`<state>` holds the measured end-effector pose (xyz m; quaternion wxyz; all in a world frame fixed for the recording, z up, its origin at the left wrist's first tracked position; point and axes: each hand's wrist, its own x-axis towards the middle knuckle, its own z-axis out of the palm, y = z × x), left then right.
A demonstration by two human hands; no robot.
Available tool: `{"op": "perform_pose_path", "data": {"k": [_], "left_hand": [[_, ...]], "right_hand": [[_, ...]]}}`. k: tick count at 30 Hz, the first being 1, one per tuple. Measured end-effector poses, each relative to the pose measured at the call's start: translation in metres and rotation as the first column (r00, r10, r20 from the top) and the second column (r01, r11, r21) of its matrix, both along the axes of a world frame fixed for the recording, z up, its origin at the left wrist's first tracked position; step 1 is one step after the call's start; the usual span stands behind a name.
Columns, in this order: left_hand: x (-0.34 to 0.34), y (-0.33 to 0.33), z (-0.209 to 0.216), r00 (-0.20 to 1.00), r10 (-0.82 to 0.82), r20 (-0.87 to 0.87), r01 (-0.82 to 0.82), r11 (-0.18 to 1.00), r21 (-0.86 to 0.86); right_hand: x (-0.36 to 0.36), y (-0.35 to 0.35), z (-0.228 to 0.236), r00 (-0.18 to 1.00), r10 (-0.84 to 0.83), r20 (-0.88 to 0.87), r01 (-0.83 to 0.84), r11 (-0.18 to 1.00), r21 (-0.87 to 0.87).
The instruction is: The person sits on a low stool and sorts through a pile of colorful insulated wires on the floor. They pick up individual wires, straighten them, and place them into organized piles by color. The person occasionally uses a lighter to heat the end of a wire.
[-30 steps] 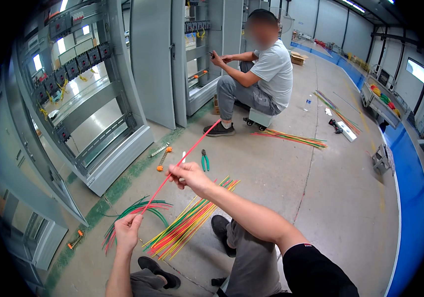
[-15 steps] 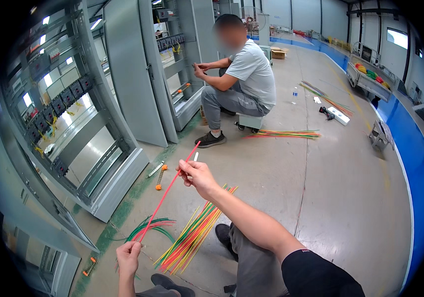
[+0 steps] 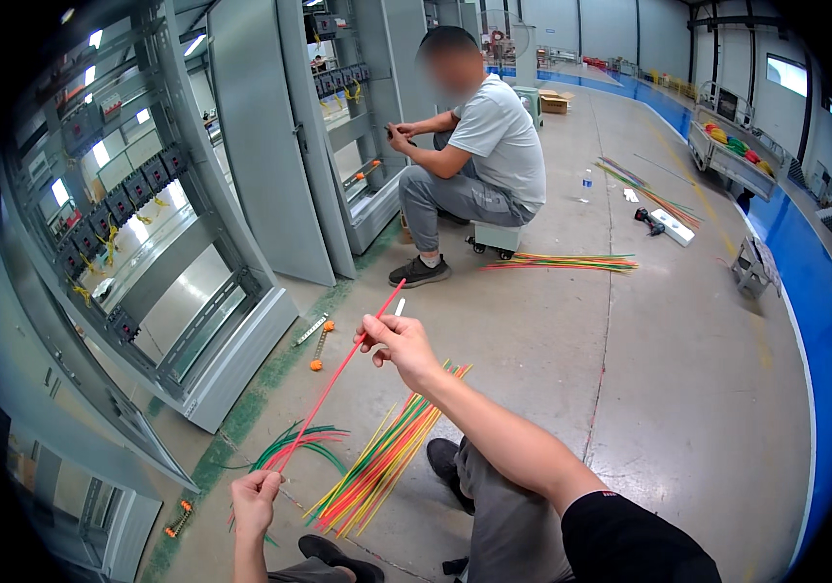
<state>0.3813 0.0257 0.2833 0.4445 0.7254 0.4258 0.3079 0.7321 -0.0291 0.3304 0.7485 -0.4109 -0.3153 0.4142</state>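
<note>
Hands are held a little higher than half a second before. One thin red wire (image 3: 338, 374) is stretched straight between them, pinched near its top by the right hand (image 3: 398, 342) and gripped at its bottom by the left hand (image 3: 255, 497). One bundle of smooth coloured wires (image 3: 382, 457) is spread on the concrete floor (image 3: 688, 389) below.

Wearer's clothes, seen from above
Black short sleeve w/ thin red trim on right arm, grey trousers, dark shoes; left forearm bare, no gloves.
</note>
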Motion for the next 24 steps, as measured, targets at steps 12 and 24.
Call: {"op": "perform_pose_path", "data": {"k": [12, 24], "left_hand": [[-0.006, -0.009, 0.01, 0.996, -0.078, 0.042, 0.082, 0.99, -0.114], [0.002, 0.0, -0.006, 0.998, 0.038, 0.058, -0.034, 0.997, -0.073]], "right_hand": [[0.009, 0.002, -0.008, 0.994, 0.09, 0.065, -0.087, 0.995, -0.051], [-0.013, 0.0, -0.004, 0.977, 0.094, 0.192, -0.091, 0.996, -0.024]]}}
